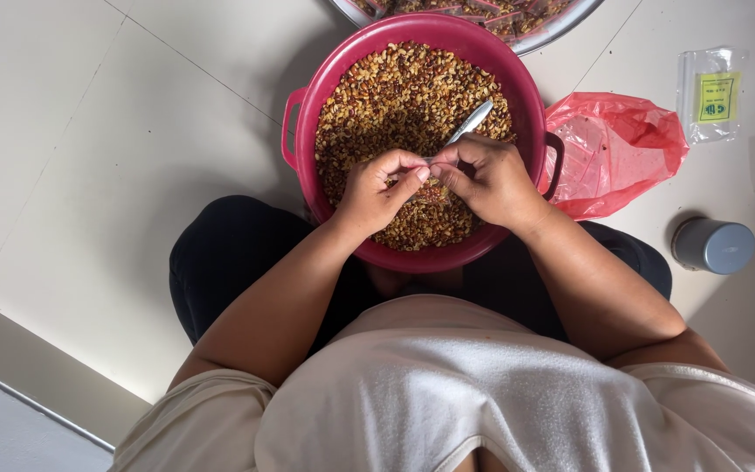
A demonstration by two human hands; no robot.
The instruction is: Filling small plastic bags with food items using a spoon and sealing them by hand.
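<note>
Head view, looking straight down: a seated person is working with both hands over a red basin [308, 96] that is filled with brown and reddish beans [395, 96] and is resting on the pale tiled floor between the knees. The right hand [489, 179] is closing around the handle of a metal spoon [472, 121], whose long axis is running up and to the right, bowl end pointing away over the beans. The left hand [377, 188] is pinching, thumb against forefinger, something small at the spoon's near end; what it is cannot be made out. The two hands are touching at the fingertips, above the near half of the basin, so the beans are lying directly beneath both. A crumpled red plastic bag [622, 144] is lying just beside the basin on the person's right, with a grey cylindrical tin [714, 245] and small clear packets [711, 92] farther out.
</note>
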